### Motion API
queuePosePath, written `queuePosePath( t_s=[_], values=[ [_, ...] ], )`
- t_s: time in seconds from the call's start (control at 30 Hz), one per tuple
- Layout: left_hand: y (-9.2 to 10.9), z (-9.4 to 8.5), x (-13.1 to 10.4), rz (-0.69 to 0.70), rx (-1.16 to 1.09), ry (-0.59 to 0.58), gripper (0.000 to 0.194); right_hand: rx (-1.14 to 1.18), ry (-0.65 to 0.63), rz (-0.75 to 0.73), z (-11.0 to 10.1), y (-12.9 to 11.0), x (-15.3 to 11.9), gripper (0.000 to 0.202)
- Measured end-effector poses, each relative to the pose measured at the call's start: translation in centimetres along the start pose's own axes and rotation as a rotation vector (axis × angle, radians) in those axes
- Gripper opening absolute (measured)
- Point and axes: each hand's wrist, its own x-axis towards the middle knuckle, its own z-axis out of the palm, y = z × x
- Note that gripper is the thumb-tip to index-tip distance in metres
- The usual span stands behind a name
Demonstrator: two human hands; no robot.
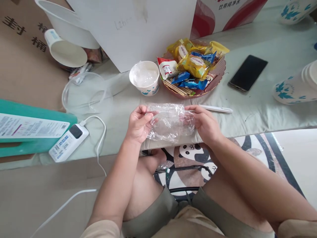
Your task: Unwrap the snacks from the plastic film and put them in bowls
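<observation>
Between my two hands a clear, crinkled plastic bag (170, 122) is stretched out above the table's front edge. My left hand (140, 124) pinches its left side with thumb and fingers. At the right side, my right hand (204, 122) grips the bag, its fingers partly seen through the film. Just behind the bag stands a paper cup (148, 90) with blue leaf prints and clear plastic film inside. To its right, a pink bowl (221, 71) holds wrapped snacks (195, 66). A white, slim pen-like item (218, 109) lies beside my right hand.
A black phone (248, 72) and stacked paper cups (294, 84) are on the right. At left lie a clear round lid (84, 91), a white power bank (69, 142) with a cable (100, 143), and a green container (37, 115). A white box (146, 29) stands at the back.
</observation>
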Motion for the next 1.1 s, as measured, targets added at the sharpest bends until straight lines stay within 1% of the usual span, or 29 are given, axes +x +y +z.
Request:
queuePosePath(
  t_s=[0.07,0.13,0.2,0.27,0.3,0.37,0.43,0.5,0.53,0.57,0.63,0.7,0.73,0.8,0.87,0.9,0.93,1.0,1.07,1.1],
  values=[
    [-0.2,0.2,0.0,-0.015,0.002,-0.03,0.054,0.026,-0.029,0.0,0.0,-0.1,0.0,0.031],
    [-0.6,0.5,0.0,-0.014,-0.025,-0.042,0.054,0.015,-0.078,0.032,0.4,-0.2,-0.2,0.039],
    [-0.9,0.7,0.0,-0.024,-0.076,-0.033,0.06,0.011,-0.111,0.033,0.8,-0.2,-0.3,0.043],
    [-1.3,0.9,0.0,-0.082,-0.132,-0.02,0.068,0.032,-0.105,-0.021,1.1,-0.1,-0.4,0.044],
    [-1.5,0.9,0.0,-0.129,-0.155,-0.02,0.067,0.046,-0.095,-0.059,1.2,0.1,-0.4,0.044],
    [-1.9,1.0,-0.1,-0.216,-0.175,-0.055,0.058,0.06,-0.096,-0.124,1.4,0.5,-0.3,0.046],
    [-2.1,1.1,-0.3,-0.251,-0.116,-0.125,0.05,0.059,-0.142,-0.167,1.5,0.8,-0.2,0.046],
    [-2.3,1.1,-0.3,-0.228,0.028,-0.183,0.045,0.042,-0.207,-0.161,1.5,1.0,-0.1,0.043],
    [-2.3,1.0,-0.4,-0.202,0.111,-0.19,0.042,0.048,-0.22,-0.135,1.5,0.9,-0.1,0.04],
    [-2.4,0.9,-0.4,-0.173,0.184,-0.182,0.039,0.067,-0.216,-0.089,1.4,0.8,-0.1,0.036],
    [-2.5,0.7,-0.3,-0.125,0.291,-0.139,0.034,0.143,-0.163,0.018,1.1,0.4,-0.1,0.032],
    [-2.6,0.4,-0.3,-0.1,0.374,-0.099,0.031,0.183,-0.099,0.07,0.7,-0.1,0.0,0.039],
    [-2.6,0.3,-0.2,-0.09,0.416,-0.09,0.031,0.147,-0.097,0.073,0.6,-0.3,0.0,0.044],
    [-2.6,0.1,-0.2,-0.068,0.492,-0.092,0.03,-0.035,-0.167,0.07,0.4,-0.5,0.0,0.047],
    [-2.4,-0.1,-0.2,-0.05,0.523,-0.1,0.032,-0.239,-0.248,0.073,0.5,-0.5,-0.1,0.036],
    [-2.2,-0.2,-0.2,-0.057,0.519,-0.113,0.035,-0.292,-0.274,0.072,0.5,-0.5,-0.2,0.029],
    [-2.0,-0.3,-0.2,-0.08,0.511,-0.141,0.039,-0.301,-0.279,0.061,0.5,-0.5,-0.3,0.026],
    [-1.6,-0.7,-0.3,-0.158,0.493,-0.238,0.048,-0.248,-0.257,0.036,0.6,-0.4,-0.4,0.026],
    [-1.2,-1.0,-0.5,-0.219,0.472,-0.32,0.048,-0.194,-0.247,0.027,0.6,-0.5,-0.4,0.028],
    [-1.0,-1.0,-0.5,-0.227,0.452,-0.331,0.044,-0.181,-0.249,0.024,0.5,-0.5,-0.4,0.029]
  ],
)
